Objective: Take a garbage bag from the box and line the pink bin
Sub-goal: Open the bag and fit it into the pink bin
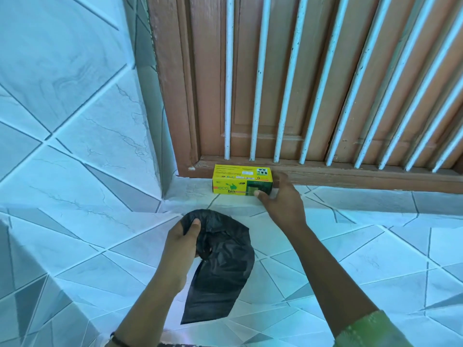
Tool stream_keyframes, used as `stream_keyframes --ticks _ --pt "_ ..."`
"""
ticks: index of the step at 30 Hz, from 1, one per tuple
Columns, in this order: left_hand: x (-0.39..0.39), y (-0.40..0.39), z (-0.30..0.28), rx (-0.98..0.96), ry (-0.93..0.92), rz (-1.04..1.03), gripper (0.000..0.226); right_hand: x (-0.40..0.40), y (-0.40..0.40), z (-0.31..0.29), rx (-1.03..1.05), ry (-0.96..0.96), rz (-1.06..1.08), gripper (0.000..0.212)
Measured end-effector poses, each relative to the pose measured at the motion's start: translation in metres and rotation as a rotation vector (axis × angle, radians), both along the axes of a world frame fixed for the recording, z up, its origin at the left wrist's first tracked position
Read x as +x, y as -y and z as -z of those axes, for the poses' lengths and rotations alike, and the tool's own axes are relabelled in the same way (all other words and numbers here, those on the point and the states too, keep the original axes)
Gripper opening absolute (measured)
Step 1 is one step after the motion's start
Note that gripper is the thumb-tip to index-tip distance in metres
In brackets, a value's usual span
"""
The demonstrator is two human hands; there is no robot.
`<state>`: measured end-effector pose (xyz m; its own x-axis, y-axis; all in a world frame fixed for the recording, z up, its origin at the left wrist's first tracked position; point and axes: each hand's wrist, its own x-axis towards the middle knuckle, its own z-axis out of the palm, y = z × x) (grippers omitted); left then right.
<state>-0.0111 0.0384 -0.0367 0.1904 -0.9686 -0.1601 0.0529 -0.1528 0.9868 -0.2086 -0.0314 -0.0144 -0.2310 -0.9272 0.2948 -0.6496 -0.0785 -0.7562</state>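
A yellow and green garbage bag box point(238, 180) stands on the tiled ledge against the brown window frame. My right hand point(281, 199) is at the box's right end, thumb on its front lower corner, fingers spread around the end. My left hand point(184, 242) grips the bunched top of a black garbage bag point(223, 269), which hangs down flat below my fist. The pink bin is not in view.
A brown wooden window frame point(325, 175) with white vertical bars point(255, 96) rises behind the box. A tiled wall point(75, 108) closes in on the left. The white and grey tiled ledge point(363, 246) spreads out in front of me.
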Motion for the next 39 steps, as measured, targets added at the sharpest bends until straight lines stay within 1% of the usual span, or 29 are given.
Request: stream_keyframes --ticks 1,4,5,7,8,10,11,12,13,16,18,19,20,22,23,24,27,30,32,34,35,37,39 --pt "0.003 -0.005 -0.001 0.000 -0.008 0.003 0.020 0.001 -0.008 0.001 -0.033 0.029 0.004 0.057" --pt "0.016 -0.029 -0.003 0.011 -0.028 0.021 0.021 0.013 -0.050 0.010 -0.114 0.017 0.040 0.058" --pt "0.019 -0.036 -0.002 0.016 -0.041 0.032 0.022 0.018 -0.067 0.014 -0.120 0.017 0.000 0.056" --pt "0.029 -0.053 0.000 0.043 -0.092 0.046 0.024 0.035 -0.107 0.021 -0.048 -0.012 -0.192 0.060" --pt "0.034 -0.060 0.001 0.068 -0.131 0.049 0.027 0.044 -0.124 0.026 0.008 -0.114 -0.297 0.066" --pt "0.045 -0.080 0.003 0.130 -0.260 0.060 0.032 0.066 -0.160 0.042 0.066 -0.433 -0.403 0.078" --pt "0.050 -0.090 0.003 0.159 -0.350 0.073 0.034 0.075 -0.175 0.051 0.056 -0.539 -0.398 0.080" --pt "0.056 -0.104 0.002 0.193 -0.430 0.094 0.034 0.085 -0.191 0.059 0.042 -0.589 -0.367 0.080" --pt "0.060 -0.116 0.002 0.220 -0.486 0.119 0.034 0.093 -0.204 0.064 0.012 -0.597 -0.323 0.080" --pt "0.071 -0.153 0.005 0.297 -0.552 0.213 0.033 0.107 -0.236 0.070 -0.074 -0.590 -0.158 0.082" --pt "0.077 -0.178 0.007 0.312 -0.560 0.256 0.031 0.113 -0.256 0.067 -0.149 -0.615 -0.098 0.085" --pt "0.079 -0.189 0.007 0.303 -0.555 0.280 0.029 0.115 -0.264 0.065 -0.184 -0.626 -0.090 0.082" --pt "0.081 -0.200 0.008 0.294 -0.538 0.302 0.027 0.117 -0.274 0.065 -0.216 -0.624 -0.090 0.075" --pt "0.085 -0.221 0.006 0.284 -0.476 0.323 0.027 0.118 -0.290 0.064 -0.249 -0.542 -0.096 0.052" --pt "0.087 -0.228 0.006 0.272 -0.425 0.320 0.029 0.118 -0.296 0.064 -0.248 -0.489 -0.089 0.043" --pt "0.090 -0.237 0.007 0.256 -0.355 0.316 0.030 0.117 -0.307 0.064 -0.244 -0.447 -0.075 0.039" --pt "0.092 -0.255 0.010 0.221 -0.110 0.284 0.022 0.109 -0.329 0.061 -0.244 -0.386 -0.045 0.042" --pt "0.090 -0.276 0.013 0.222 -0.007 0.293 0.016 0.098 -0.345 0.066 -0.171 -0.282 -0.049 0.045" --pt "0.084 -0.292 0.015 0.199 -0.014 0.350 0.014 0.090 -0.355 0.068 -0.064 -0.134 -0.070 0.048" --pt "0.075 -0.306 0.015 0.181 -0.075 0.321 0.013 0.081 -0.369 0.066 0.044 -0.071 -0.142 0.053" --pt "0.072 -0.312 0.015 0.180 -0.103 0.287 0.013 0.078 -0.378 0.065 0.050 -0.076 -0.182 0.054" --pt "0.066 -0.324 0.015 0.179 -0.127 0.239 0.016 0.071 -0.400 0.063 -0.015 -0.091 -0.209 0.045" --pt "0.064 -0.331 0.015 0.166 -0.148 0.203 0.019 0.067 -0.413 0.060 -0.032 -0.004 -0.153 0.038"
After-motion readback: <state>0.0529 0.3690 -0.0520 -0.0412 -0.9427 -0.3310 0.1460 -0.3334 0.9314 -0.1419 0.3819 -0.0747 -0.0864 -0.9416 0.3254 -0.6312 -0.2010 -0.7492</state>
